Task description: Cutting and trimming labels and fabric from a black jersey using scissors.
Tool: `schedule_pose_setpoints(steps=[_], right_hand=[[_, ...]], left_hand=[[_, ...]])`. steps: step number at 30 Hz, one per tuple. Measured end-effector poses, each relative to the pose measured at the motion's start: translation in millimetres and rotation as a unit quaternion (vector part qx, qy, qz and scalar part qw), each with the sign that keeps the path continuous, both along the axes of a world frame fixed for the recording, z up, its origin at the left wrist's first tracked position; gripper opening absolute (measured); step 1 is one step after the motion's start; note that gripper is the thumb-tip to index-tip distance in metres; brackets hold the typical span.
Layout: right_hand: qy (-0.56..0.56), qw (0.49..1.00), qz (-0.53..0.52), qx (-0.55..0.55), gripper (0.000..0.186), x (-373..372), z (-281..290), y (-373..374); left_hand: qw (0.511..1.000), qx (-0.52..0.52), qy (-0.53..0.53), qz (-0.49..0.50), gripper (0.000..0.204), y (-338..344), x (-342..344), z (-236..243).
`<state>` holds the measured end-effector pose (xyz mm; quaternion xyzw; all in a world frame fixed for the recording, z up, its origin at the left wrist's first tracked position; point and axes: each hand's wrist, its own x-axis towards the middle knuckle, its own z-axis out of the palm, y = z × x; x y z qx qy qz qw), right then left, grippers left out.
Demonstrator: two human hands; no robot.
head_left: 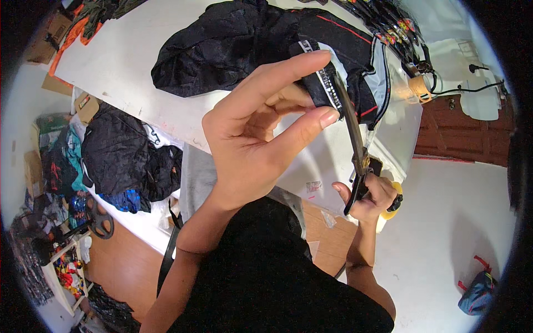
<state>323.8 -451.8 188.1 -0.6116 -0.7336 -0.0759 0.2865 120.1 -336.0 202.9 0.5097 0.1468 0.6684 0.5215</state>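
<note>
My left hand [252,133] pinches a short black band [327,89] with white edging and white print between thumb and fingers, raised above the white table [194,119]. Scissors [350,119] are in my right hand [375,200], its thumb and fingers at the black handles. Their long dark blades point up and away, beside the band's right edge. Whether they touch the band, I cannot tell. Behind my left hand lies a crumpled black garment [222,47] with red piping and pale grey panels. My hand hides where the band meets it.
Left of the table are piled dark clothes [119,144], a black handwheel [101,219] and a crate [58,277] of small colourful pieces. At the far right lie a bundle of black strips [383,28], a clear jar [411,89] and a cable [469,89]. A small dark bag [477,293] is lower right.
</note>
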Motion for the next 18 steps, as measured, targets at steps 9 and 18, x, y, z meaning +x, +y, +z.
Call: schedule_pose_setpoints(steps=[9,18], right_hand=[[0.04,0.999,0.007,-0.011,0.053,0.1,-1.2,-0.4],[0.014,1.0,-0.009,0.007,0.048,1.3,-5.7,-0.4]], left_hand=[[1.0,-0.005,0.015,-0.021,0.053,-0.6,-1.1,0.4],[0.999,-0.034,-0.004,-0.017,0.054,-1.5,0.3,1.2]])
